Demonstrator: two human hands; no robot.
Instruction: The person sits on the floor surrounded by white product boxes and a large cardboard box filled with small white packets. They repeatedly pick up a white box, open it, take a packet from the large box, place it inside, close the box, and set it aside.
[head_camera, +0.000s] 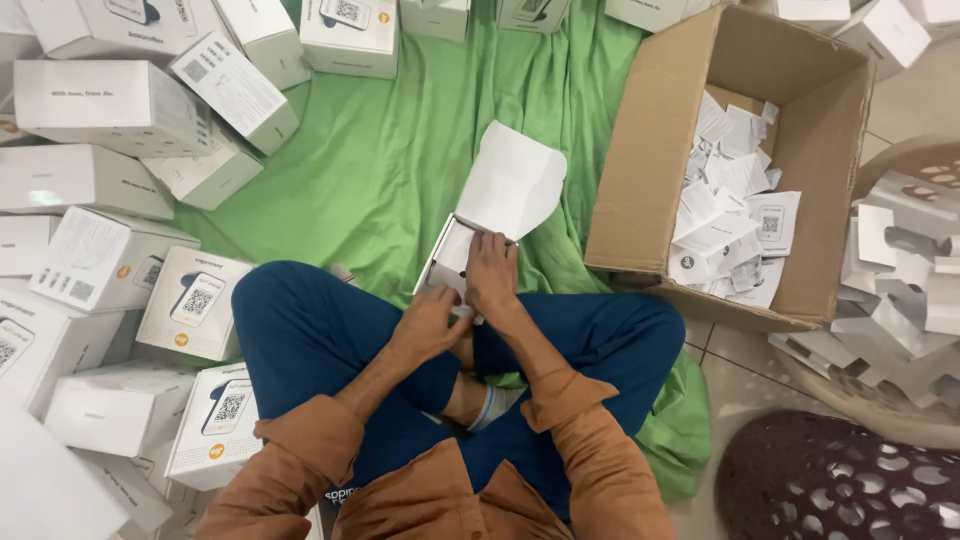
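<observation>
**A:** Floor first: pale tiles, with a green cloth (400, 150) spread over most of the middle. Person sits cross-legged on it, blue trousers, rust-orange sleeves.

**B:** Biggest thing around them?

**A:** Brown cardboard carton (650, 150) to their right, flaps open, its bottom littered with loose white paper slips (730, 220). Past it, at the right edge, a round basket (880, 410) heaped with folded white card inserts (900, 290). A dark perforated basket (830, 490) lies near the lower right corner.

**B:** And the left?

**A:** Stacked white retail boxes (110, 260), crowding the whole left side and running along the top edge of the cloth. Several show a printed square code. They press right up against the person's left knee.

**B:** What is in hand?

**A:** One small white box (447, 258), open, just in front of the crossed shins, between the knees. Its lid flap (512, 182) stands up and back towards the carton.

**B:** Grip?

**A:** Right hand (492, 275) lies over the box's open top, fingers curled down on its rim, grasping it. Left hand (430, 322) is clenched against the box's near edge, steadying it; whether it holds anything smaller I cannot tell, the fingers hide it.

**B:** Anything blocking?

**A:** Both hands cover most of the box's inside, so its contents are unseen. Raised flap hides a patch of cloth behind.
</observation>
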